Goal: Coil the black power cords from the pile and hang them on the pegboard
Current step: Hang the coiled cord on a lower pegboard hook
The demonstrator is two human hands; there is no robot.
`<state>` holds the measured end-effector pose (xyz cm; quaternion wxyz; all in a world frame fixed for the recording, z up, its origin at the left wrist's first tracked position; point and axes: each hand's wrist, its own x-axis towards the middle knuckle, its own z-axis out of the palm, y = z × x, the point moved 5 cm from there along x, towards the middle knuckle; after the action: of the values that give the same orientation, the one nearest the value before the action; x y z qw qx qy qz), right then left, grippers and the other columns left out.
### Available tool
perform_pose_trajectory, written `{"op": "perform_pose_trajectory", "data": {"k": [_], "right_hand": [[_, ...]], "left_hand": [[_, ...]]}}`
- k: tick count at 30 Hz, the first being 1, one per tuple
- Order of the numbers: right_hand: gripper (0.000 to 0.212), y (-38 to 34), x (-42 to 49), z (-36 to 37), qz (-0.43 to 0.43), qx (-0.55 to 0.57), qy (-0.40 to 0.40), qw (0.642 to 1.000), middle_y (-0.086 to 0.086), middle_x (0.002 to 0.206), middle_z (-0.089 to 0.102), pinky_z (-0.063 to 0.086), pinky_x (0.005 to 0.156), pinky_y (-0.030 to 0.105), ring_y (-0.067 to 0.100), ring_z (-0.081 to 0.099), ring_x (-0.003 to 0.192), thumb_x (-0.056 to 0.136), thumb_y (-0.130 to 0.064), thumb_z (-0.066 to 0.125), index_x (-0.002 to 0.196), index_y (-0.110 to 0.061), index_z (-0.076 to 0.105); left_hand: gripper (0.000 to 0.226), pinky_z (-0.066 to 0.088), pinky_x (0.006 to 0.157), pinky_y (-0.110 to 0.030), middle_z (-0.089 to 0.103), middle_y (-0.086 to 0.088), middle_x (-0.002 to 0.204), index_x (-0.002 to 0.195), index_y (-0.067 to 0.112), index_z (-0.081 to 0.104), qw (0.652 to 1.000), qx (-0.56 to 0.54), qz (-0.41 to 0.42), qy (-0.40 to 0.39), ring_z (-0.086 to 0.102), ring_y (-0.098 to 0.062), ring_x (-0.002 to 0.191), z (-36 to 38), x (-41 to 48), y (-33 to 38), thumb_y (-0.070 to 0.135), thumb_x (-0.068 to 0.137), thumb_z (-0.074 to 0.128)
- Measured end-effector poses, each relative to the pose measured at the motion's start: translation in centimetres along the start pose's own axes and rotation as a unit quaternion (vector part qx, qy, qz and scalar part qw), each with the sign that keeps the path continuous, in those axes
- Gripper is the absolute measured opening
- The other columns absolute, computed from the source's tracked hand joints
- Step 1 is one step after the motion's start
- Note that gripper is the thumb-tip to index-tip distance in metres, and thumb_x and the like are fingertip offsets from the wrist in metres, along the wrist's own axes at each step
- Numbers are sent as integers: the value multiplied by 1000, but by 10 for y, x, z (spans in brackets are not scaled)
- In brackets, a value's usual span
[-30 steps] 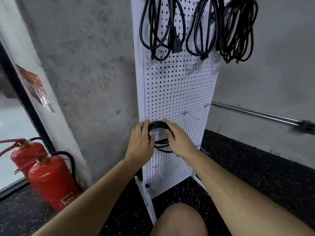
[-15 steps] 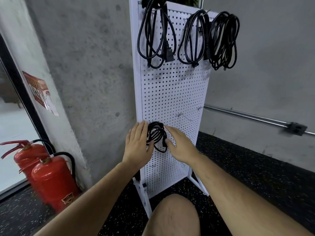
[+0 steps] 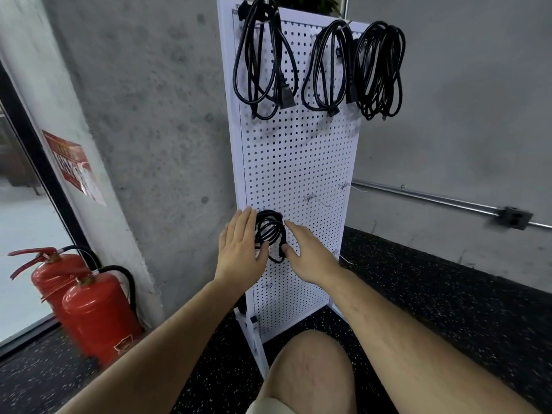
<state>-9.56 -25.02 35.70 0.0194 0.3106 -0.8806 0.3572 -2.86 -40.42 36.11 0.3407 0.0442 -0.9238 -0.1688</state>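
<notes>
A small black coiled power cord (image 3: 268, 233) hangs low on the left side of the white pegboard (image 3: 298, 159). My left hand (image 3: 240, 252) lies flat against the board just left of the coil, fingers straight, thumb touching the coil's lower loops. On the coil's right is my right hand (image 3: 309, 256), fingers extended, its thumb tip against the coil's lower right edge. Neither hand grips the cord. Three more coiled black cords hang along the top: a left cord (image 3: 263, 64), a middle cord (image 3: 325, 67) and a right cord (image 3: 379, 70).
Bare metal hooks (image 3: 316, 201) stick out of the board right of the small coil. Two red fire extinguishers (image 3: 98, 312) stand on the floor at the left by a concrete wall. A metal conduit (image 3: 433, 198) runs along the right wall. My knee (image 3: 307, 372) is below.
My fingers have straightened and come off the coil, which now hangs narrower on the board. The view has pulled back and up, showing the pegboard's top edge.
</notes>
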Motion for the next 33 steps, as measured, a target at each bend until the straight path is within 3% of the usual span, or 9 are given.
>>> {"op": "perform_pose_trajectory", "data": {"k": [5, 9, 14, 19, 24, 28, 33], "right_hand": [[57, -9, -9, -5, -11, -13, 9, 1000, -1, 160, 33, 29, 115, 31, 17, 34, 145, 108, -33, 43, 160, -24, 23], [56, -13, -27, -15, -25, -29, 12, 999, 0, 160, 34, 34, 115, 37, 18, 34, 145, 108, -34, 41, 160, -25, 23], [54, 2, -61, -46, -14, -90, 48, 995, 4, 154, 41, 47, 104, 48, 26, 46, 136, 107, -33, 41, 158, -23, 27], [54, 58, -112, -85, 64, -128, 85, 986, 8, 152, 43, 50, 99, 47, 30, 49, 131, 106, -29, 43, 158, -24, 28], [61, 149, -191, -96, 191, -155, 38, 969, 7, 155, 37, 46, 105, 46, 32, 45, 133, 102, -29, 44, 160, -30, 23], [60, 224, -264, -84, 306, -144, -9, 941, 6, 160, 29, 43, 108, 46, 33, 39, 140, 104, -30, 37, 160, -38, 16], [54, 294, -340, -39, 407, -65, -46, 910, 9, 154, 36, 41, 109, 45, 36, 44, 136, 105, -34, 39, 158, -36, 26]], "left_hand": [[64, 1, 125, -34, 35, -7, 161, 153, 7, 39, 999, 10, 30, 44, 18, -22, 154, -13, -12, 13, 20, 95, 62], [51, 21, 118, -34, 48, -6, 150, 142, 6, 52, 995, -19, 85, 54, 36, -20, 142, -20, -25, 41, 16, 93, 63], [55, 17, 122, -41, 38, -7, 156, 151, 9, 40, 989, -3, 130, -76, 30, -24, 146, -3, -19, 102, 18, 99, 53], [71, 11, 121, -38, 24, -7, 163, 159, 13, 21, 968, 38, 129, -213, 19, -26, 150, 49, -27, 167, 16, 95, 51], [63, 23, 120, -40, 35, -5, 157, 156, 15, 31, 942, -17, 167, -291, 30, -25, 144, 141, -79, 231, 25, 97, 51], [60, 26, 116, -41, 37, -4, 155, 155, 16, 32, 907, -39, 195, -372, 35, -26, 141, 215, -139, 269, 31, 100, 51], [62, 23, 119, -42, 30, -3, 160, 158, 19, 27, 836, -11, 217, -504, 27, -25, 147, 289, -214, 295, 33, 101, 49]]}}
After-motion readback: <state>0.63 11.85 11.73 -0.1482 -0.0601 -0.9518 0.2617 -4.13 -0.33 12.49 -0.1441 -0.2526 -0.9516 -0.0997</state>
